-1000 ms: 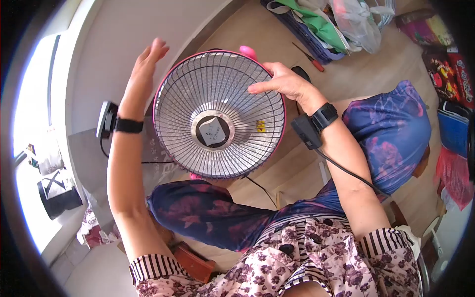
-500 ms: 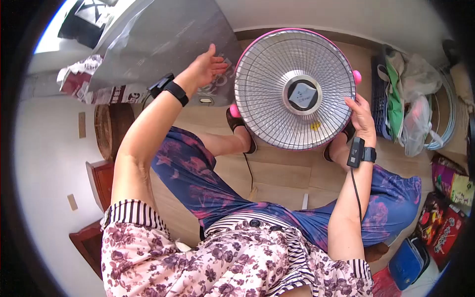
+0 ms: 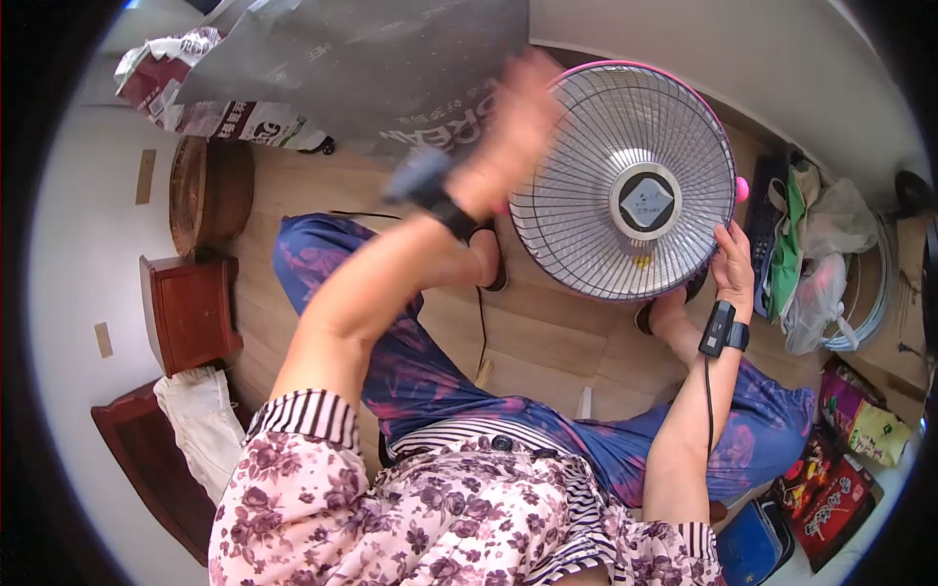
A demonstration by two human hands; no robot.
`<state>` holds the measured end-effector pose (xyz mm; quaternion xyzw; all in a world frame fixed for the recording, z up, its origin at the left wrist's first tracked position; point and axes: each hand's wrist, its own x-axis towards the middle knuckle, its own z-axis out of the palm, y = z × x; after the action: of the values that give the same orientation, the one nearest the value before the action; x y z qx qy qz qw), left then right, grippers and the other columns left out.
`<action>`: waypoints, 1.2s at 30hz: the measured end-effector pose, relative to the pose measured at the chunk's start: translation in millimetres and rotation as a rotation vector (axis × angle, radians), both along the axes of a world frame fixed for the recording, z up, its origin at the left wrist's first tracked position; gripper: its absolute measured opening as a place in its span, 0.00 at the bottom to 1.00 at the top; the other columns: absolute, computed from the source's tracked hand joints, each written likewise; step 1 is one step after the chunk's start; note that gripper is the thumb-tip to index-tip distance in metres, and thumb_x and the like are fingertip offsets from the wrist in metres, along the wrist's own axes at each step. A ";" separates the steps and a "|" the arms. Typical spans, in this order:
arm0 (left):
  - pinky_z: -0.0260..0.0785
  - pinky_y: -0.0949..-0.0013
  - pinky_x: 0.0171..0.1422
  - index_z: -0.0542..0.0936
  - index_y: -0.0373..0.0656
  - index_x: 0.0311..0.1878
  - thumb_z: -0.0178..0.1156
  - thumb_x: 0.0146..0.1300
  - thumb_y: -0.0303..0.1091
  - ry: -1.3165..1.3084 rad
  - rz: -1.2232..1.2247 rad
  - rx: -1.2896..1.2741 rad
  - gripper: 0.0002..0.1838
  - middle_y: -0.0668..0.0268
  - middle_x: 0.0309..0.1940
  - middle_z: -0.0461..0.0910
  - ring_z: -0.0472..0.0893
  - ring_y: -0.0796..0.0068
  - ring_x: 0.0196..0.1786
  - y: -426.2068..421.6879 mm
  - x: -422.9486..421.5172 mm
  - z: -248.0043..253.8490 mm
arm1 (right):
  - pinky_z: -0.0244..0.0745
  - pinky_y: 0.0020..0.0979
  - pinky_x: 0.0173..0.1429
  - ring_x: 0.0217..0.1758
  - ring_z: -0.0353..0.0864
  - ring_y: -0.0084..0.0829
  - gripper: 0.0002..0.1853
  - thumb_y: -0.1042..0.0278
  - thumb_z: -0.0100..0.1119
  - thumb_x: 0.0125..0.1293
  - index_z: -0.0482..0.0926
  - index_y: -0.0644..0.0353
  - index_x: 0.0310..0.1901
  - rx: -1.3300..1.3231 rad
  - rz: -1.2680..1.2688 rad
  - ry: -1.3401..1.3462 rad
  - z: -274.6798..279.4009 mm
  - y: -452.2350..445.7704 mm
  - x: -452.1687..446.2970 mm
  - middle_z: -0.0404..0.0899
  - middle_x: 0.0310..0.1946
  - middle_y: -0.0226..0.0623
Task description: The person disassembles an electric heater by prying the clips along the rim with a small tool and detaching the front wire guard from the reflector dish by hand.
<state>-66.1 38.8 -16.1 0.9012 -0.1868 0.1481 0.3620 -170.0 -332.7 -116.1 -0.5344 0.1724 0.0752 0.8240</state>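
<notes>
A round dish-shaped electric heater (image 3: 576, 220) with a silver reflector, wire grille and pink rim stands between my feet, its front tilted up toward me. My right hand (image 3: 733, 262) grips its lower right rim, thumb on the front edge. Over the upper left rim is my left hand (image 3: 518, 127), smeared by motion. Its fingers are too blurred to read, and I cannot tell whether they touch the rim. A pink knob (image 3: 743, 188) sticks out at the heater's right side. Its base is hidden behind the dish.
A large grey plastic bag (image 3: 352, 78) covers something at the upper left. Wooden stools (image 3: 191, 313) stand along the left wall. To the right are a dark basket (image 3: 765, 230), plastic bags (image 3: 831, 225) and coiled pale tubing (image 3: 884, 293). Snack packets (image 3: 826, 498) lie at the lower right.
My left hand has swung right, from above the grey bag to the heater's upper left rim. The heater appears further right in view, with my right hand still at its rim.
</notes>
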 end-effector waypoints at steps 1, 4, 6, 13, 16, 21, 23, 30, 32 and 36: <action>0.45 0.50 0.76 0.58 0.31 0.69 0.48 0.64 0.62 -0.072 -0.008 0.226 0.44 0.42 0.71 0.52 0.52 0.46 0.74 -20.5 -16.4 -24.0 | 0.65 0.31 0.63 0.54 0.75 0.28 0.25 0.70 0.63 0.62 0.69 0.71 0.58 0.028 -0.011 0.010 4.2 4.1 -1.4 0.77 0.52 0.39; 0.37 0.47 0.77 0.57 0.32 0.70 0.49 0.65 0.58 -0.101 -0.082 0.351 0.42 0.47 0.73 0.51 0.47 0.48 0.76 -26.9 -9.3 -13.1 | 0.65 0.32 0.64 0.55 0.75 0.31 0.25 0.71 0.61 0.63 0.68 0.71 0.59 0.026 -0.008 0.034 10.7 11.6 4.4 0.76 0.53 0.40; 0.35 0.47 0.78 0.59 0.31 0.69 0.49 0.65 0.55 -0.189 -0.046 0.530 0.39 0.48 0.72 0.54 0.48 0.50 0.76 -26.9 -8.5 -9.9 | 0.66 0.33 0.64 0.55 0.75 0.31 0.25 0.71 0.61 0.63 0.68 0.71 0.60 -0.010 -0.010 0.018 11.7 16.5 5.9 0.76 0.53 0.41; 0.40 0.40 0.75 0.65 0.43 0.68 0.53 0.64 0.53 -0.167 -0.108 0.446 0.34 0.54 0.71 0.57 0.48 0.49 0.76 -26.3 -10.0 2.2 | 0.65 0.32 0.63 0.55 0.75 0.29 0.18 0.70 0.59 0.66 0.72 0.67 0.56 0.029 -0.009 0.044 4.2 6.9 3.0 0.77 0.51 0.36; 0.40 0.37 0.73 0.60 0.49 0.71 0.53 0.63 0.59 0.071 0.010 0.142 0.38 0.50 0.73 0.53 0.47 0.42 0.75 3.2 17.9 -20.3 | 0.65 0.32 0.63 0.54 0.75 0.28 0.19 0.69 0.59 0.66 0.71 0.66 0.56 0.026 0.008 0.037 7.7 7.6 -0.6 0.77 0.51 0.36; 0.42 0.46 0.76 0.41 0.34 0.74 0.59 0.49 0.73 1.011 0.002 -0.332 0.64 0.39 0.71 0.50 0.49 0.47 0.75 52.5 44.1 1.5 | 0.65 0.32 0.63 0.54 0.75 0.29 0.19 0.69 0.61 0.65 0.72 0.65 0.55 0.033 -0.006 0.037 6.7 8.3 2.8 0.77 0.51 0.35; 0.44 0.50 0.76 0.42 0.30 0.73 0.65 0.40 0.75 1.161 -0.096 -0.381 0.72 0.37 0.71 0.50 0.48 0.50 0.76 47.7 45.4 -0.6 | 0.65 0.33 0.62 0.55 0.75 0.30 0.18 0.68 0.62 0.64 0.73 0.64 0.54 0.029 -0.018 0.052 3.1 5.6 0.9 0.78 0.51 0.35; 0.41 0.52 0.77 0.47 0.29 0.71 0.76 0.37 0.59 1.016 -0.142 -0.116 0.68 0.35 0.67 0.55 0.51 0.42 0.74 18.8 45.4 -17.5 | 0.65 0.33 0.63 0.55 0.74 0.30 0.22 0.67 0.61 0.65 0.71 0.66 0.58 0.073 -0.070 0.073 9.6 20.1 0.9 0.77 0.53 0.37; 0.40 0.53 0.76 0.47 0.28 0.71 0.77 0.35 0.59 1.025 -0.182 -0.174 0.69 0.33 0.67 0.55 0.51 0.42 0.74 20.6 39.1 0.8 | 0.64 0.33 0.64 0.56 0.74 0.30 0.23 0.67 0.62 0.64 0.71 0.67 0.58 0.092 -0.046 0.047 6.3 18.2 3.0 0.77 0.53 0.37; 0.42 0.46 0.75 0.45 0.33 0.72 0.77 0.38 0.57 1.076 -0.223 -0.242 0.68 0.34 0.68 0.53 0.51 0.43 0.74 23.0 46.1 -9.9 | 0.62 0.34 0.66 0.58 0.73 0.31 0.25 0.62 0.62 0.65 0.70 0.67 0.59 0.106 -0.044 0.029 9.9 21.0 0.6 0.75 0.56 0.38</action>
<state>-19.9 61.8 -26.0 0.7765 -0.0517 -0.3511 0.5207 -169.4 -311.7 -106.2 -0.4849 0.1919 0.0739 0.8500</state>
